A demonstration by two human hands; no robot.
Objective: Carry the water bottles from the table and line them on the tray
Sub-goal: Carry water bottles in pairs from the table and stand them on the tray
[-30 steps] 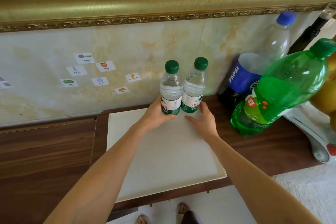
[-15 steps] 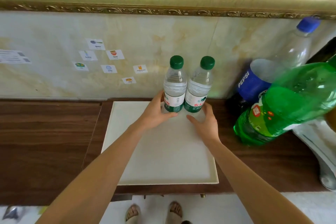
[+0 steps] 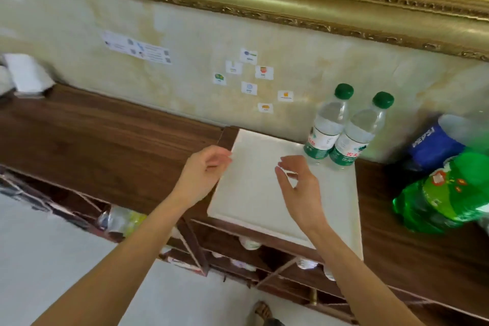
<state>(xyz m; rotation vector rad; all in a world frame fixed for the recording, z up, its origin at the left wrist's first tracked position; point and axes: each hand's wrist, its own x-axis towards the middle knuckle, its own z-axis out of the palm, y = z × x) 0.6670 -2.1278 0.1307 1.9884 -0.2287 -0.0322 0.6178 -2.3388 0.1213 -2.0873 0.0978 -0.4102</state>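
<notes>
I am seeing both hands coming away from the two water bottles [image 3: 341, 130], which half a second ago they were steadying at the base. The bottles are standing upright, touching each other, on the far right corner of the white tray [image 3: 254, 193]. My left hand [image 3: 203, 174] is hovering over the tray's left edge and my right hand [image 3: 299, 188] over its middle, fingers [image 3: 287, 161] on both loosely curled and grasping nothing. I am judging this pair placed, so more bottles need fetching. The view is swinging left and smearing; the Pepsi bottle [image 3: 434, 143] and green soda bottle [image 3: 449, 193] are blurring, and I cannot tell what is lying on the shelf [image 3: 238, 251] under the surface [image 3: 105, 135].
</notes>
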